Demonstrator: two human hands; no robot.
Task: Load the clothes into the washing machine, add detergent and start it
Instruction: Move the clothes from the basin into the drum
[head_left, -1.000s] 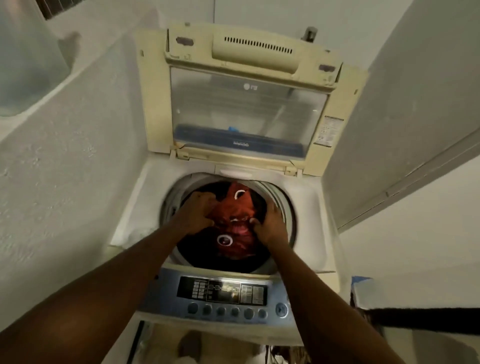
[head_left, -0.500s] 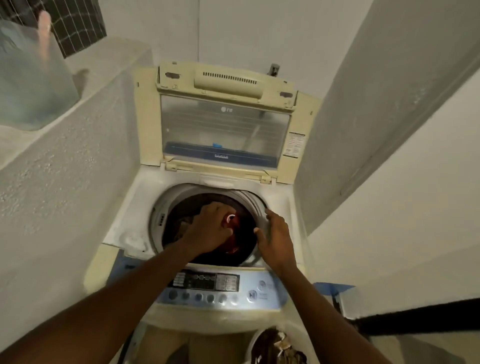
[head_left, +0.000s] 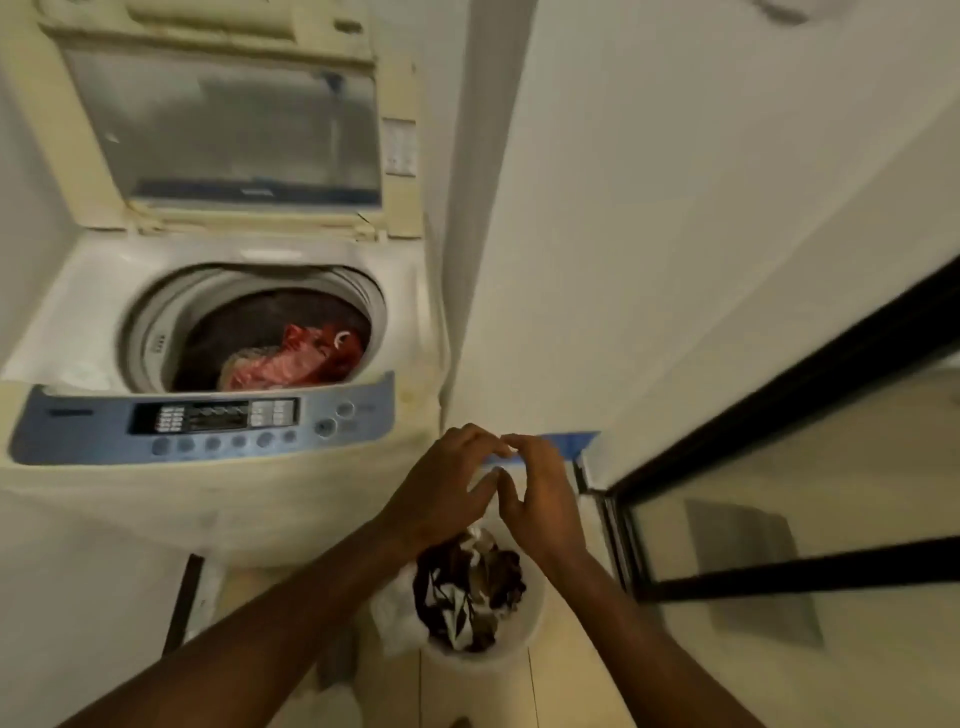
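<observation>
- Clothes (head_left: 470, 592), dark and white, fill a white basket (head_left: 532, 618) on the floor, right of the washing machine (head_left: 218, 514).
- Left hand (head_left: 441, 493) and right hand (head_left: 540, 499) hover above the basket, fingers spread, holding nothing.
- Red garment (head_left: 296, 358) lies inside the machine's drum, lid (head_left: 223, 119) raised; loading seems partway, detergent and start remaining.
- Panel lettering is too blurred to read.

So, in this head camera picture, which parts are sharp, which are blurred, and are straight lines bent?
Head view: dim, warm light; the whole frame is softly motion-blurred, so the buttons on the blue-grey control panel are unreadable; the red patterned garment in the drum and the dark clothes in the white round basket are smeared; the black door frame bows from wide-angle distortion; both empty hands are fairly clear.
</observation>
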